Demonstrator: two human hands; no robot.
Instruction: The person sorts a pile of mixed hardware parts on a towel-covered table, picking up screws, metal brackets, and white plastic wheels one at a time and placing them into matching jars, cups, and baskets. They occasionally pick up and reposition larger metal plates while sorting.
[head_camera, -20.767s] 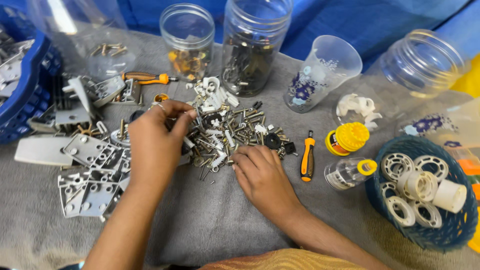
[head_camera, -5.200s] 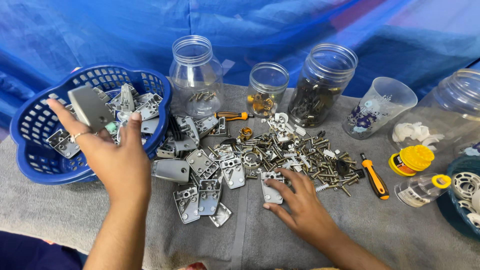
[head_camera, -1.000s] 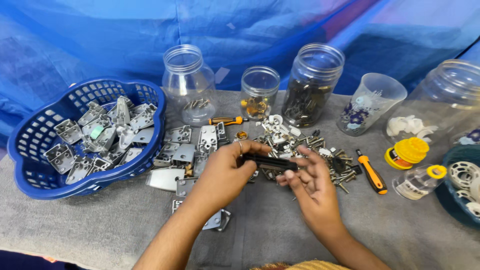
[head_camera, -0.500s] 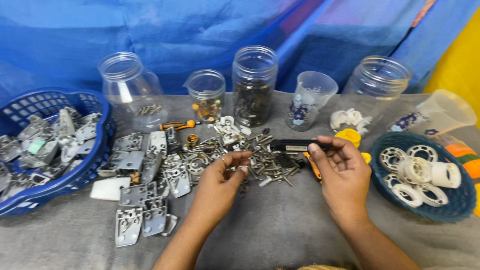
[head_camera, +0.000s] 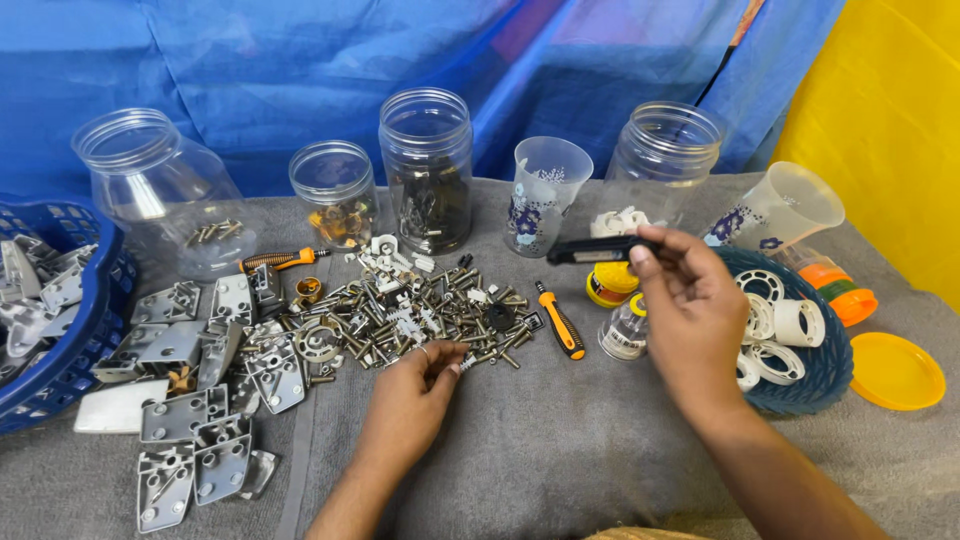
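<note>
A: What does the right hand (head_camera: 690, 310) hold?

B: It pinches a slim black part (head_camera: 598, 250) between thumb and fingertips and holds it in the air, above the small plastic jar with the yellow cap (head_camera: 612, 285) and close to the rim of the blue basket (head_camera: 830, 370) at the right edge of the table. What kind of part it is, I cannot tell.

A: And the left hand (head_camera: 415, 385)?

B: It rests on the grey cloth (head_camera: 560, 450), in the middle near the front edge. The fingers are curled narrow and the fingertips touch the near side of the pile of screws and small metal parts (head_camera: 420, 310). If it really grips one piece, I cannot tell.

A: What is around them?

B: A screwdriver with orange and black handle (head_camera: 560, 322) lies between the two hands, just beside the pile. Grey metal hinges (head_camera: 200, 400) are spread toward the front left corner. Clear jars (head_camera: 425, 170) and cups (head_camera: 540, 195) stand in a row along the back edge. White plastic rings (head_camera: 790, 325) lie inside the blue basket, and a yellow lid (head_camera: 895, 370) lies near the right edge.
</note>
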